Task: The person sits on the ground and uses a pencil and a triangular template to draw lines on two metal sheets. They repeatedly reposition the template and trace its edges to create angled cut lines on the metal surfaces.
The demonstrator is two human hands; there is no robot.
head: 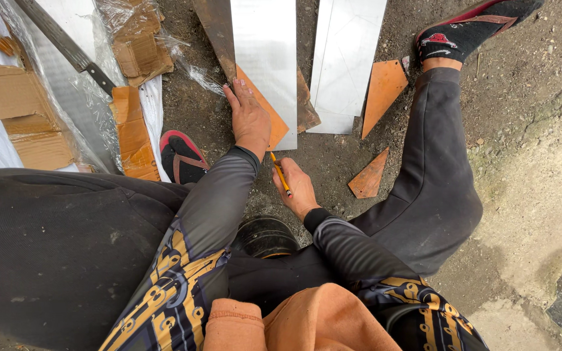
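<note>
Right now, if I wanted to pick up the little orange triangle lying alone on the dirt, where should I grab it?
Pinch the small orange triangle at its wide lower end, coming from the bare ground on its left. It lies flat and its top narrows to a sharp tip, so the broad end probably gives fingers more room. The leg crowds its right side.

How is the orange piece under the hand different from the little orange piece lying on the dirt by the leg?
The orange piece under the left hand lies on a shiny metal sheet; its point shows at. The small orange piece lies alone on bare dirt, untouched. The first is partly hidden by the hand; the second shows whole. Both are flat, orange and pointed.
</note>
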